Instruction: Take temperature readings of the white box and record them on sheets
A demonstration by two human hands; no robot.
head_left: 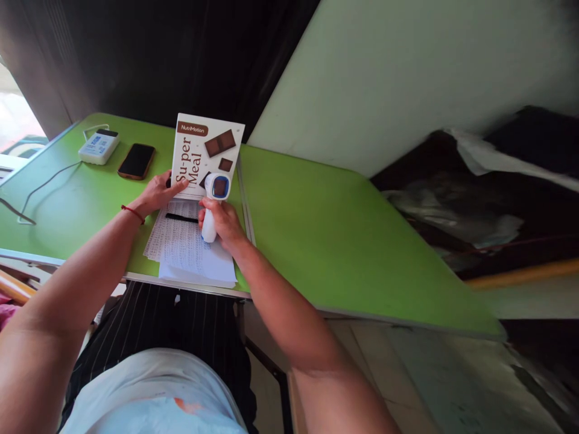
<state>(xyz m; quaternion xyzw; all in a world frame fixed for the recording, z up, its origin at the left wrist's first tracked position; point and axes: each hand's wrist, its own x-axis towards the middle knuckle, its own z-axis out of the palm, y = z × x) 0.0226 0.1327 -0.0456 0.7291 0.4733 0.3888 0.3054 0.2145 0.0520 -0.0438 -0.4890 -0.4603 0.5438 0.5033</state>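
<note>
My left hand (pixel 159 190) grips the lower left corner of a white box (pixel 182 152) printed "NutriMotion Su-per Meal" with chocolate pieces, its thumb on the front face. The box stands upright and faces me. A small dark thing shows beside the left fingers; I cannot make it out. In my right hand (pixel 222 222) is a white infrared thermometer (pixel 208 225), fingers wrapped round its handle. Its blue-rimmed screen end is in front of the box's lower right part. Below both hands lie sheets of written paper (pixel 187 256) with a black pen (pixel 181 217) across them.
The green folding table (pixel 316 235) has a seam right of the papers. A black phone (pixel 136 161) and a white device (pixel 99 146) with a cable lie at the left. Behind stand a dark panel (pixel 158 60) and a pale wall (pixel 384 72). Blurred dark items fill a shelf at right.
</note>
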